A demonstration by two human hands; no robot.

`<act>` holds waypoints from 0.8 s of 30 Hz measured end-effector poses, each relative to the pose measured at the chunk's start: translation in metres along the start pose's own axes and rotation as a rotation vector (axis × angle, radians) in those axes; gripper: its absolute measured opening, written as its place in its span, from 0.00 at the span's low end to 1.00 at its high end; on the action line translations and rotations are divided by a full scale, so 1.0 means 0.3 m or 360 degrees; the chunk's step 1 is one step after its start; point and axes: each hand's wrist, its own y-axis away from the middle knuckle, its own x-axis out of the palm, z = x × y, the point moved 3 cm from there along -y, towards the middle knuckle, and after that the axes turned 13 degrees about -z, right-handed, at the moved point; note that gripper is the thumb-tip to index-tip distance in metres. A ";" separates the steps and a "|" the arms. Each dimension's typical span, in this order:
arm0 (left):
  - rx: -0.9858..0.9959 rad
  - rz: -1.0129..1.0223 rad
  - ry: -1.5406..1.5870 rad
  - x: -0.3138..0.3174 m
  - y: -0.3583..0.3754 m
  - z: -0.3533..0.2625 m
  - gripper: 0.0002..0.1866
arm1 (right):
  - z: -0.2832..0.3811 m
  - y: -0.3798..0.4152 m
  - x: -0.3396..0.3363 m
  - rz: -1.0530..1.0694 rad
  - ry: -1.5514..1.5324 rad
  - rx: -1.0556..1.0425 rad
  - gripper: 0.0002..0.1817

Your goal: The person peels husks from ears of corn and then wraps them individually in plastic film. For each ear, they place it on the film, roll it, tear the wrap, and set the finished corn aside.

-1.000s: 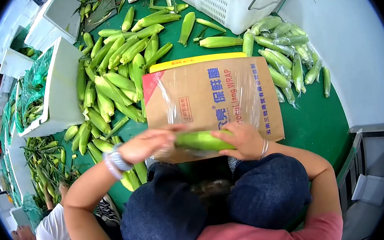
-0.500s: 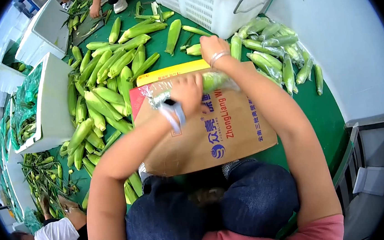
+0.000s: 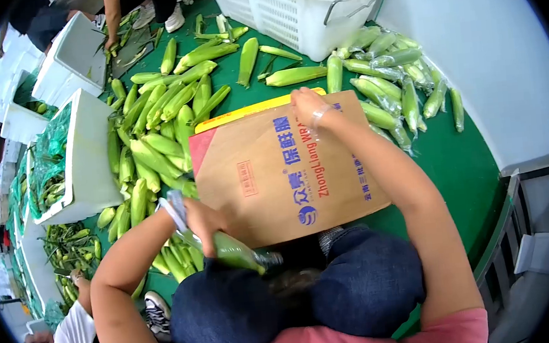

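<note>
The green floor [image 3: 456, 155] carries a big loose heap of corn [image 3: 154, 143], with wrapped cobs [image 3: 397, 76] lying apart by the wall. Across the person's knees lies the cling-wrap box [image 3: 281, 171]. Half a second ago both hands pressed a cob against the box's far edge; now the left hand [image 3: 204, 220] has brought that wrapped cob [image 3: 236, 252] down beside the left knee, its grip closed round it, so the wrap looks torn free. The right hand [image 3: 308, 106] rests at the box's far edge; whether its grip holds film I cannot tell. The white basket [image 3: 299, 9] shows nothing inside; the foam bins [image 3: 84, 155] hold green netting and cobs.
</note>
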 end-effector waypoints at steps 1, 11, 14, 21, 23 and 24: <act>0.0174 -0.0289 0.0302 0.013 0.070 0.022 0.37 | 0.020 0.057 -0.035 -0.0076 -0.0048 -0.0086 0.15; 0.1383 -0.2523 0.2229 -0.103 0.003 -0.160 0.27 | 0.564 0.525 0.012 0.1575 -0.3145 0.1193 0.27; 0.1088 -0.3346 0.1594 -0.102 0.060 -0.156 0.21 | 0.460 0.487 -0.043 0.1371 -0.1476 0.0644 0.18; 0.1237 -0.2985 0.2523 -0.088 0.124 -0.075 0.10 | 0.414 0.390 -0.331 -0.0773 0.0064 -0.0762 0.07; 0.1370 -0.2789 0.2810 -0.094 0.179 -0.115 0.10 | 0.478 0.357 -0.381 -0.0967 0.0153 -0.0828 0.05; 0.1429 -0.2614 0.3053 -0.099 0.189 -0.126 0.10 | 0.501 0.350 -0.411 -0.1101 0.0287 -0.0865 0.04</act>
